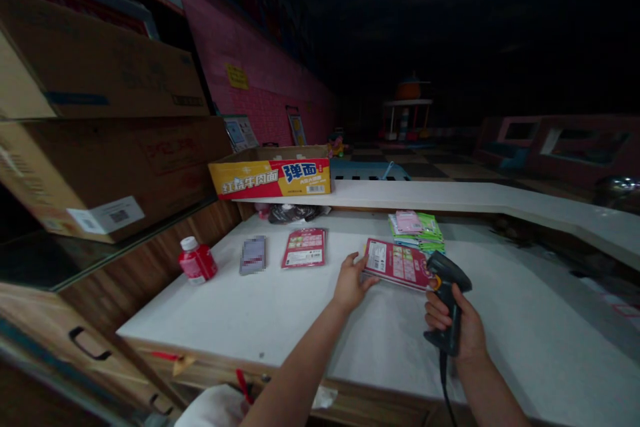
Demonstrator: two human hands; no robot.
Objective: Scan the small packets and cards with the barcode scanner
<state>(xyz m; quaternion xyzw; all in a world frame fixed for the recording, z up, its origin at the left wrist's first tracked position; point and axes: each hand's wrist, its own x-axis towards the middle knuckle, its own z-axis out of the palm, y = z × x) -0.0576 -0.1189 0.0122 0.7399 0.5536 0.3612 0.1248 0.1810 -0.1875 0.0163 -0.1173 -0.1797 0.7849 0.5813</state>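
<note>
The right hand [457,328] has its grip closed round the handle of a black handheld barcode scanner [447,273]. The scanner's head sits just over the right end of a flat red printed packet [395,261], which lies mid-way across the white counter [280,307]. The left hand [351,282], its grip wide, touches the packet's left edge.

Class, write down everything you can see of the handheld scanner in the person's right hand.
The scanner is dark, plastic-looking and pistol-shaped, with a broad head, an orange spot at the neck and a cable hanging from its handle. The right hand is wrapped round the handle, holding it upright above the white counter, head tilted toward the red packet.
</note>
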